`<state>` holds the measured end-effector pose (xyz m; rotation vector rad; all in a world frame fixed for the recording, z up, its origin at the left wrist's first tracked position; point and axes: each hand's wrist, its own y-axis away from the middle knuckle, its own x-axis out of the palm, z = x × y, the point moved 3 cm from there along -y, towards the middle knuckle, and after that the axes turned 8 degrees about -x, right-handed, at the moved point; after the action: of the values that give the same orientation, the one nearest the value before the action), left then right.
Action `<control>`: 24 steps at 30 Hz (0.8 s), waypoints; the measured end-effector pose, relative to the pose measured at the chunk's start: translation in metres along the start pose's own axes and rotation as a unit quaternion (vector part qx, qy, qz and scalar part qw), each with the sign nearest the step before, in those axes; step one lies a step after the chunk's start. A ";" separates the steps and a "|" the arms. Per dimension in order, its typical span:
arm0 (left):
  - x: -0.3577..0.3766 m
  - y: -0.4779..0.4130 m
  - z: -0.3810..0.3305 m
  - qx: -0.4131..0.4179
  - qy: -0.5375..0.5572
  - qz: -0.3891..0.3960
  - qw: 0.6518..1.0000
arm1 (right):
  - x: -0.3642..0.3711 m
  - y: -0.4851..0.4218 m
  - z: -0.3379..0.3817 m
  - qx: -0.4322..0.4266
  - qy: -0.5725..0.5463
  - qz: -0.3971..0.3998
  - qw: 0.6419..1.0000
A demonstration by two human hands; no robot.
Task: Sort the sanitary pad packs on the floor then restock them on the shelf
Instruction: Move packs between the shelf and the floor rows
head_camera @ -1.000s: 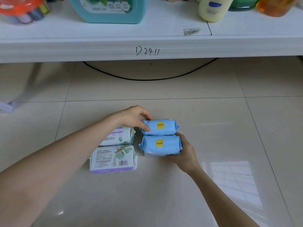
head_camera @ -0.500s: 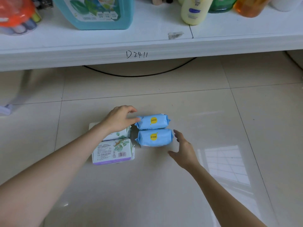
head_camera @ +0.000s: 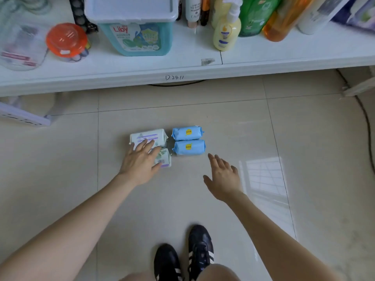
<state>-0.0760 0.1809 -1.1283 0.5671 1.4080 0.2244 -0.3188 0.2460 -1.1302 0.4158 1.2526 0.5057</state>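
Two blue pad packs lie side by side on the floor tiles, the far one (head_camera: 187, 132) and the near one (head_camera: 189, 147), each with a yellow sticker. To their left lie two white-and-purple pad packs, a far one (head_camera: 149, 137) and a near one (head_camera: 164, 158). My left hand (head_camera: 142, 160) rests flat across both white packs, fingers spread, covering most of the near one. My right hand (head_camera: 223, 175) hovers open below and right of the blue packs, touching nothing. The white shelf (head_camera: 142, 76) runs across the top.
On the shelf stand a teal Liby detergent tub (head_camera: 133, 35), an orange-lidded jar (head_camera: 67, 40), a yellow pump bottle (head_camera: 227, 31), green and orange bottles. A black cable (head_camera: 365, 122) trails on the floor at right. My black shoes (head_camera: 182, 254) are at the bottom.
My right hand let go of the near blue pack and drew back. My left hand slid from the far blue pack onto the white packs. The view has pulled back and tilted up.
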 end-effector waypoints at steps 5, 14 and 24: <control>-0.053 0.071 -0.005 -0.016 -0.014 0.037 0.999 | -0.051 0.058 0.025 -0.023 0.062 0.021 0.998; -0.180 0.193 -0.013 -0.061 0.025 0.050 0.997 | -0.171 0.164 0.085 -0.061 0.122 -0.004 0.991; -0.317 0.324 0.004 -0.078 0.023 -0.039 0.996 | -0.293 0.293 0.163 -0.081 0.143 -0.119 0.979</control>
<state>-0.0663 0.3049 -0.6927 0.3794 1.4403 0.2838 -0.2678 0.3139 -0.6930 0.0534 1.5040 0.4690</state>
